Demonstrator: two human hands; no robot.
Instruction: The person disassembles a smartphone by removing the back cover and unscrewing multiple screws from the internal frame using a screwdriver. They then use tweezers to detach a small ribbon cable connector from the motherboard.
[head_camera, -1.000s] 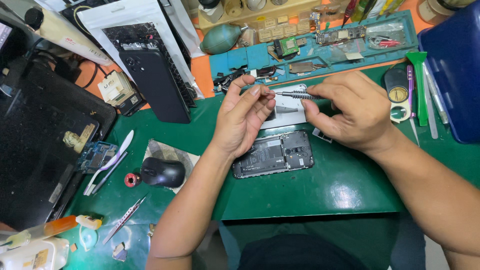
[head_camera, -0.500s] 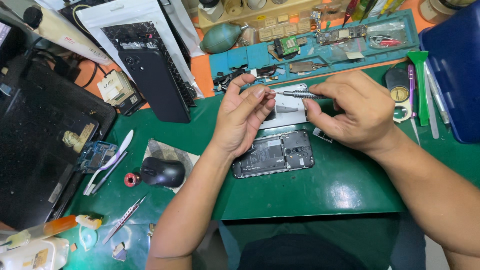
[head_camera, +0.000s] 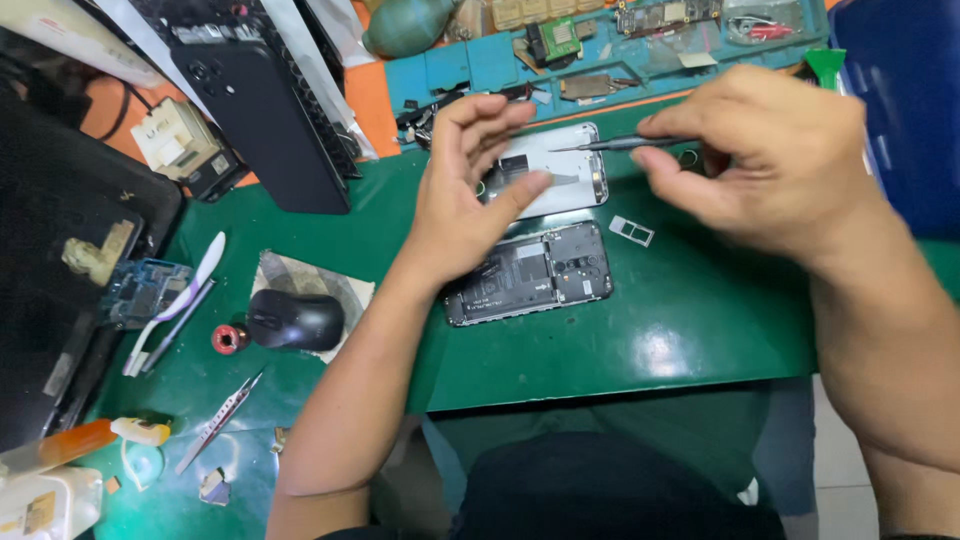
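Head view, work surface: I see a glossy green bench mat (head_camera: 640, 340), smooth and light-reflecting.
Head view, right hand: my right hand (head_camera: 770, 160) is closed in a pinch on a slim dark metal screwdriver (head_camera: 615, 145), its shaft lying nearly level, tip pointing left.
Head view, left hand: my left hand (head_camera: 470, 190) is loosely spread, fingers curled, thumb stretched toward the white back cover (head_camera: 560, 175); I cannot tell if it touches.
Head view, main item: the opened phone (head_camera: 530, 275), a dark rectangle with exposed inner parts, lies flat on the mat just below the left hand, beside the cover.
Head view, small part: a little pale metal tray frame (head_camera: 632, 231) sits just right of the phone.
Head view, far edge: a teal compartment tray (head_camera: 470, 65) holds circuit pieces.
Head view, left side: a matte black mouse (head_camera: 295, 320) on a patterned cloth; steel tweezers (head_camera: 220, 420) nearer me; a tall black slab-shaped phone (head_camera: 265, 110) leaning; a small cream box (head_camera: 185, 135) with a dark label patch beside it.
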